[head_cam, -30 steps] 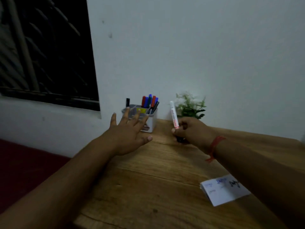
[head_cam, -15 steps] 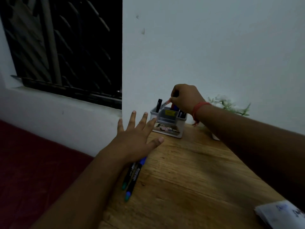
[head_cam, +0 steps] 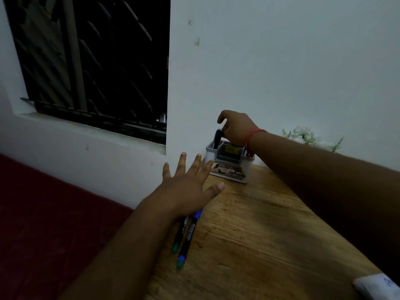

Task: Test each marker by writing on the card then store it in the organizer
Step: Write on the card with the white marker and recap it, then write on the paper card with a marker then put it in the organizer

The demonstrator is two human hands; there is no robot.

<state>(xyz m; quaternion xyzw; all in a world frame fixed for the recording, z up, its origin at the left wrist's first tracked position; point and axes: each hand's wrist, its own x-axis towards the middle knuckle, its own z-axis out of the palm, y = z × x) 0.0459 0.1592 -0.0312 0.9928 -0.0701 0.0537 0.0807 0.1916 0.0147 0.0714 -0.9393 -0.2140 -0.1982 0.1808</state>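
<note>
A small white organizer (head_cam: 230, 171) stands on the wooden table (head_cam: 259, 234) against the wall, with a black marker (head_cam: 217, 139) upright in its left compartment. My right hand (head_cam: 236, 129) hovers right over the organizer with loosely curled fingers. Index finger and thumb are apart and nothing shows between them; the markers behind it are hidden. My left hand (head_cam: 188, 187) is spread flat with straight fingers near the table's left edge. Two markers lie partly under that wrist: a dark marker with blue ends (head_cam: 187, 237) and a thinner marker with a green end (head_cam: 179, 233). A corner of the white card (head_cam: 377, 286) shows at bottom right.
A small green plant (head_cam: 309, 137) stands by the wall behind my right forearm. The table's left edge drops to a dark red surface (head_cam: 54, 224). A barred dark window (head_cam: 93, 61) fills the upper left.
My right hand carried the white-and-red marker from the table's middle to the organizer; that marker is no longer visible. The view swung left, bringing the two lying markers into sight.
</note>
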